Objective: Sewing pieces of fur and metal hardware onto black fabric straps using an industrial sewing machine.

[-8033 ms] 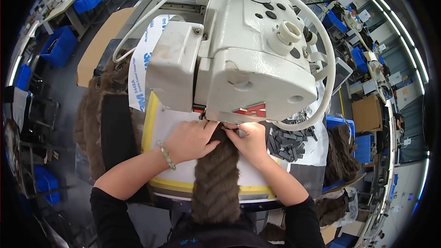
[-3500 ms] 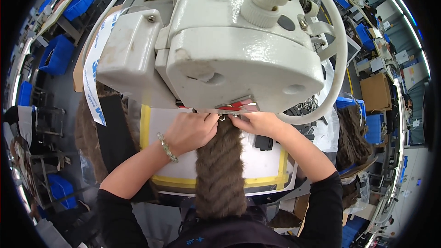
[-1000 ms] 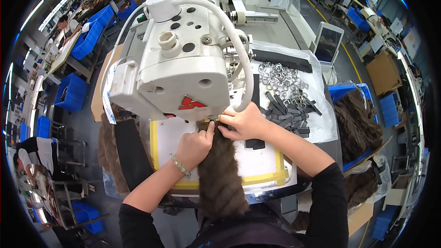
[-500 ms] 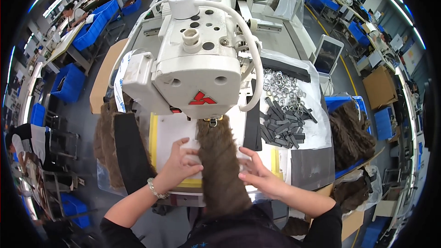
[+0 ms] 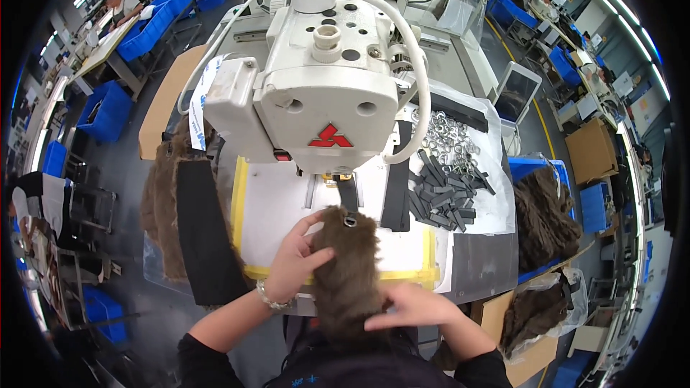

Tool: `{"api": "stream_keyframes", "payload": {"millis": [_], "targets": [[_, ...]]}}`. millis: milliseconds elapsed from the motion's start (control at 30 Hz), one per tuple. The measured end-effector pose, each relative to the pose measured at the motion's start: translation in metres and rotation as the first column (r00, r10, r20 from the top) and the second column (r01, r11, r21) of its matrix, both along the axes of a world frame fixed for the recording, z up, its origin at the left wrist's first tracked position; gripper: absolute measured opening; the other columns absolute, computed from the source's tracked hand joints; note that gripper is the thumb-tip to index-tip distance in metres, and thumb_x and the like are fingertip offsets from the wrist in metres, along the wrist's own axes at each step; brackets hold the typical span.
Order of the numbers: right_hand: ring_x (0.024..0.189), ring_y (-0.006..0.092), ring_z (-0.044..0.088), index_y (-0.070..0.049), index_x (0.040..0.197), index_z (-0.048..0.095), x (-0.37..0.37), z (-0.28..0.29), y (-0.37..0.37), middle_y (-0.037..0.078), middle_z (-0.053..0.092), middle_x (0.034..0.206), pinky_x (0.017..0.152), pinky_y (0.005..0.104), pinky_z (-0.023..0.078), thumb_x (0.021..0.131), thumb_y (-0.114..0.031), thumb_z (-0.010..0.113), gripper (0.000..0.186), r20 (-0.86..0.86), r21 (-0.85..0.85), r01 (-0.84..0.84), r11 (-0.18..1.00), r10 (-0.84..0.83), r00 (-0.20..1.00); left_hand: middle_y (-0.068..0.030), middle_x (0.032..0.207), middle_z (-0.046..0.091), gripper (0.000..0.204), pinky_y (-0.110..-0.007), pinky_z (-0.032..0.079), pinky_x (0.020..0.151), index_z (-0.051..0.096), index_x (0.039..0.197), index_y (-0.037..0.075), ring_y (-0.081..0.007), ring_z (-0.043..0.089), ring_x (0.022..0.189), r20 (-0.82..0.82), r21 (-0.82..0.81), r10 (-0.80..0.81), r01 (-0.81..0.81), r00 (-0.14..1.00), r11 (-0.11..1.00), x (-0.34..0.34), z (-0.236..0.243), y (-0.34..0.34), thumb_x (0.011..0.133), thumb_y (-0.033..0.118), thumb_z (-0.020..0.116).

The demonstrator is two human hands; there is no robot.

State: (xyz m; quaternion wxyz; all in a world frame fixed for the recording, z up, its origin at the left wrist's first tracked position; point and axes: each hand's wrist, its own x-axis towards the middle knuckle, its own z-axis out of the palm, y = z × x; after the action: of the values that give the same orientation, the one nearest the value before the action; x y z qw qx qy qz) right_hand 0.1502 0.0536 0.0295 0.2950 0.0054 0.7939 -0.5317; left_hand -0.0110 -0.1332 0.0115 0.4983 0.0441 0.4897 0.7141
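Observation:
A brown fur strip [image 5: 346, 273] lies before me, its lower end near my body. At its top edge sits a small metal ring [image 5: 350, 221], and a black strap [image 5: 348, 194] runs from there up toward the sewing machine's [image 5: 327, 118] needle area. My left hand [image 5: 296, 262] holds the strip's upper left edge, thumb on top of the fur. Lower down, my right hand [image 5: 417, 309] grips the right edge, with some fingers hidden under it.
Metal rings [image 5: 449, 136] and short black straps [image 5: 445, 194] lie on white sheeting at right. At left are more fur [image 5: 162, 223] and a black strip [image 5: 205, 230]. A blue bin [image 5: 528, 165] of fur and a cardboard box [image 5: 532, 352] stand at right.
The fur strip has come toward me, out from under the machine head, and the black strap now shows above it. Both hands, formerly spread beside it, have closed on its edges.

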Motion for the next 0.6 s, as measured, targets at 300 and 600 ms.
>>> {"api": "stream_keyframes", "payload": {"millis": [300, 600], "targets": [[0.073, 0.0019, 0.052, 0.003, 0.099, 0.062, -0.025, 0.006, -0.031, -0.001, 0.064, 0.082, 0.063, 0.0193, 0.044, 0.088, -0.006, 0.068, 0.015, -0.102, -0.554, 0.655, 0.514, -0.823, 0.559, -0.0104, 0.11, 0.058, 0.076, -0.027, 0.047, 0.08, 0.027, 0.14, 0.004, -0.0167, 0.06, 0.093, -0.699, -0.082, -0.174, 0.164, 0.694, 0.983, 0.031, 0.026, -0.004, 0.076, -0.004, 0.067], [0.064, 0.0008, 0.044, 0.003, 0.087, 0.061, -0.021, 0.016, -0.038, -0.002, 0.055, 0.066, 0.054, 0.0191, 0.036, 0.099, -0.017, 0.052, 0.025, -0.155, -0.462, 0.61, 0.644, -0.735, 0.66, -0.0066, 0.102, 0.052, 0.073, -0.021, 0.041, 0.06, 0.032, 0.136, 0.001, -0.005, 0.047, 0.066, -0.817, -0.008, -0.015, 0.015, 0.576, 1.0, 0.025, 0.031, -0.005, 0.077, 0.002, 0.076]]}}
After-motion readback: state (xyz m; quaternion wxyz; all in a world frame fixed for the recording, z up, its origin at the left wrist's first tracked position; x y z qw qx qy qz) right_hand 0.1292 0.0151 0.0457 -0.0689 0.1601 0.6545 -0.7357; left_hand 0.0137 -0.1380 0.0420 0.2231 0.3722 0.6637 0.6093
